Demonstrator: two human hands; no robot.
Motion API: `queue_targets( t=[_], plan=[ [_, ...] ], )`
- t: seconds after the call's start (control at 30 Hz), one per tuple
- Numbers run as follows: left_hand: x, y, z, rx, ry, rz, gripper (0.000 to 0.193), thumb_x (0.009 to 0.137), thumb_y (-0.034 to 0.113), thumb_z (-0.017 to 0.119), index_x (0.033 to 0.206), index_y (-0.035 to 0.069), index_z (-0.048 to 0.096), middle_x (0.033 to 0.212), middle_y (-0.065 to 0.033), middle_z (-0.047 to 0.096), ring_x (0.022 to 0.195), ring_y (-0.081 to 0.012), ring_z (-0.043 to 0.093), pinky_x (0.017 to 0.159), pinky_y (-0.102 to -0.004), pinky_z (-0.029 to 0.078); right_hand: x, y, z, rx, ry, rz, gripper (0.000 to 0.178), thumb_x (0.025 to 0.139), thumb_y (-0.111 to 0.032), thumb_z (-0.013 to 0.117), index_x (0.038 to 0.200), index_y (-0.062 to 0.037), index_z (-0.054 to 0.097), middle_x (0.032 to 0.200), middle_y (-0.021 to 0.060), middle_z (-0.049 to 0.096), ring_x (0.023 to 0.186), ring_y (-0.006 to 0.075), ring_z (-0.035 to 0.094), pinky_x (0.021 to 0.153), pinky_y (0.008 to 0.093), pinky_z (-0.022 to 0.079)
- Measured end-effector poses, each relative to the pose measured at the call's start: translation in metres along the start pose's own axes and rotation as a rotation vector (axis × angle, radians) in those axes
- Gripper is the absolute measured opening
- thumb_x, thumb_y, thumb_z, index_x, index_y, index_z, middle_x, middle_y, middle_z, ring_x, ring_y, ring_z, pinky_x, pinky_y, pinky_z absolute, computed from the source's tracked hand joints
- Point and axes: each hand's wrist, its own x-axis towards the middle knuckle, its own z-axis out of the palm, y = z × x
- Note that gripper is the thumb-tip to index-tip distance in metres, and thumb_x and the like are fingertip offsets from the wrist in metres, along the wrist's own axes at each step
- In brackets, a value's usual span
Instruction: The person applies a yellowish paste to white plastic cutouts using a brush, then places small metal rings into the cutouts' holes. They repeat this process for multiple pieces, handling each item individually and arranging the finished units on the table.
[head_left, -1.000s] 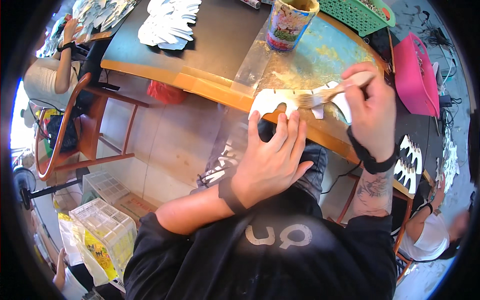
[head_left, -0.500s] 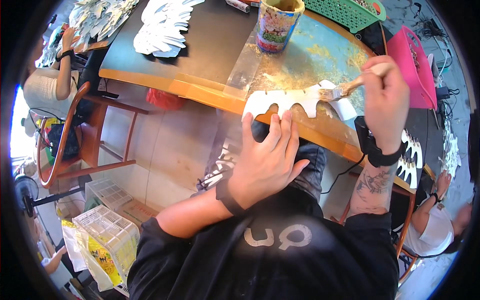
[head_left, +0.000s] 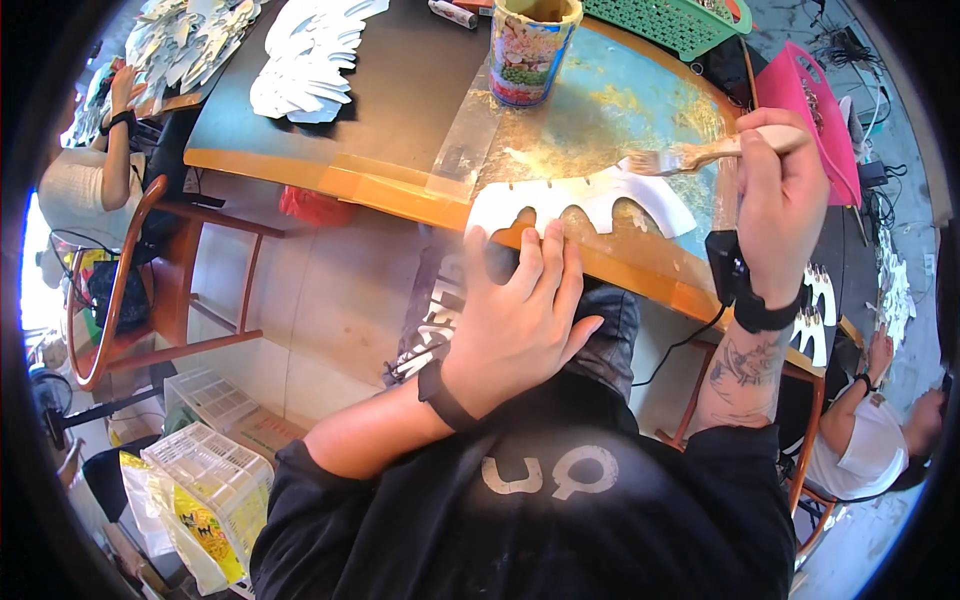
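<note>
Right fingers (head_left: 760, 165) gripping brush (head_left: 700, 155); left fingers (head_left: 530, 265) open, touching only near edge of white piece (head_left: 580, 194) just beyond, so brush drag could pivot it.

The left head-worn fisheye camera looks steeply down from close above the hands (head_left: 520, 325) and table (head_left: 400, 85).

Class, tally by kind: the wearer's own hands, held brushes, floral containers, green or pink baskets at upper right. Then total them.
Left hand and right hand: 2
Brush: 1
Floral container: 1
Green basket and pink basket: 2
Total: 6
</note>
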Motion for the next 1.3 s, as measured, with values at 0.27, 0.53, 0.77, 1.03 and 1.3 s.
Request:
queue_targets(
  t=[0.27,0.53,0.77,1.03,1.3],
  plan=[
    [-0.001,-0.002,-0.002,-0.019,-0.007,0.011,0.072,0.091,0.053,0.068,0.137,-0.002,0.059,0.146,-0.0204,0.056,0.130,-0.0305,0.055,0.109,-0.0684,0.033,-0.011,0.011,0.015,-0.149,-0.202,-0.058,0.010,0.093,-0.011,0.065,0.101,-0.0046,0.066,0.069,0.0092,0.063,0.057,0.0164,0.062,0.057,0.0327,0.048],
    [-0.002,0.000,0.000,-0.017,0.000,0.006,0.073,0.091,0.053,0.067,0.139,-0.002,0.057,0.146,-0.0209,0.056,0.130,-0.0324,0.055,0.109,-0.0706,0.032,0.038,-0.020,-0.027,0.139,0.119,-0.116,0.009,0.101,-0.007,0.061,0.099,-0.0047,0.069,0.078,-0.0070,0.056,0.064,-0.0007,0.038,0.055,0.0204,0.030],
    [0.000,-0.004,-0.007,-0.047,-0.022,0.014,0.073,0.092,0.051,0.067,0.141,-0.002,0.056,0.146,-0.0224,0.056,0.131,-0.0340,0.055,0.109,-0.0718,0.032,0.098,-0.089,0.036,0.109,-0.081,-0.214,0.009,0.099,-0.003,0.058,0.096,0.0012,0.064,0.084,0.0031,0.066,0.073,0.0102,0.060,0.065,0.0235,0.048],
    [-0.002,-0.003,-0.003,-0.070,-0.005,0.003,0.073,0.092,0.052,0.067,0.141,-0.001,0.057,0.148,-0.0228,0.054,0.132,-0.0335,0.055,0.110,-0.0721,0.031,0.125,-0.044,0.110,-0.137,-0.335,-0.391,0.029,0.095,-0.032,0.064,0.092,-0.0027,0.066,0.076,0.0203,0.068,0.076,0.0410,0.069,0.068,0.0481,0.053],
    [-0.003,-0.005,-0.003,-0.078,0.005,0.009,0.071,0.093,0.051,0.066,0.140,-0.001,0.057,0.147,-0.0226,0.054,0.131,-0.0327,0.054,0.109,-0.0717,0.032,0.144,-0.064,0.061,0.242,-0.084,-0.307,0.012,0.099,-0.004,0.054,0.096,0.0008,0.064,0.079,0.0001,0.061,0.069,0.0067,0.055,0.061,0.0220,0.044]
  ],
)
